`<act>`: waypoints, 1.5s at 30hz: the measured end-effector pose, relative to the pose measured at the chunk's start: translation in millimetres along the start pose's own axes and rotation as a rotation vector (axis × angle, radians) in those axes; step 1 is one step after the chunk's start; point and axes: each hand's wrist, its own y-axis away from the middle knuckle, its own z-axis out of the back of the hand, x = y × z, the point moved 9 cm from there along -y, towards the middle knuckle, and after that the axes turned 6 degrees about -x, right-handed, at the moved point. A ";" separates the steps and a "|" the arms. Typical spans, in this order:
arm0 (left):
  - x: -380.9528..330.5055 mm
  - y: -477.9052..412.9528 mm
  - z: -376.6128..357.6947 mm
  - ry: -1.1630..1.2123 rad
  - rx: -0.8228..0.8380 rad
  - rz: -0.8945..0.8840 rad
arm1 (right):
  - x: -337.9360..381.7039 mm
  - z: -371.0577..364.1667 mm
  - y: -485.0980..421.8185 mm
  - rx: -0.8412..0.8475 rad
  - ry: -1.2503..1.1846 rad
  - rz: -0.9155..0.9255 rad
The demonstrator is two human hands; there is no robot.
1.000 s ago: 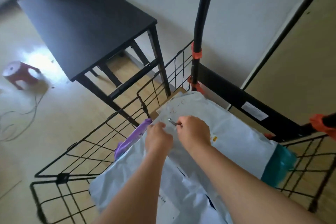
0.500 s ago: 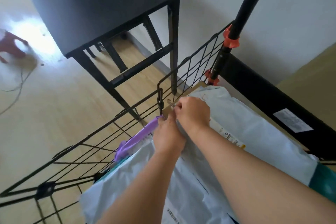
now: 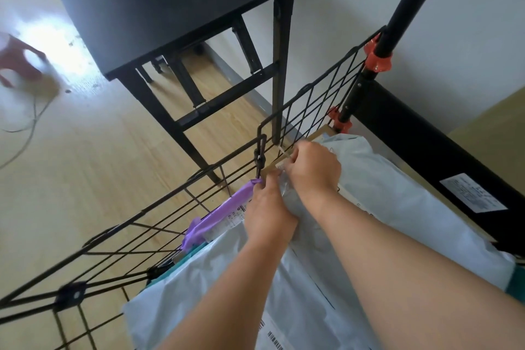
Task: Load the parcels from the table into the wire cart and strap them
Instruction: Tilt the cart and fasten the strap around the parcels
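Several parcels lie piled in the black wire cart (image 3: 312, 99): large grey-white mailer bags (image 3: 397, 193), a purple parcel (image 3: 224, 210) against the cart's left wall, a teal one (image 3: 517, 281) at the right, and a cardboard box (image 3: 321, 134) underneath. My right hand (image 3: 312, 170) pinches the strap's small metal hook (image 3: 284, 152) close to the wire wall's corner. Just below it, my left hand (image 3: 270, 213) is curled round a crumpled pale strip of the strap (image 3: 284, 183), with its fingertips hidden.
A black table (image 3: 170, 9) stands just beyond the cart, one leg close to the wire wall. The cart's black handle pole (image 3: 397, 9) with orange clamps (image 3: 377, 57) rises at the right. A red stool (image 3: 17, 60) and a cable (image 3: 28, 122) sit on the wooden floor at left.
Both hands have moved up and left across the top parcel, carrying the hook towards the corner of the wire wall. The view has tilted closer to the cart's left side.
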 end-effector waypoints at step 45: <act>-222.0 313.5 -42.3 -0.061 0.078 -0.394 | -282.3 270.4 327.9 -0.139 -0.262 -0.554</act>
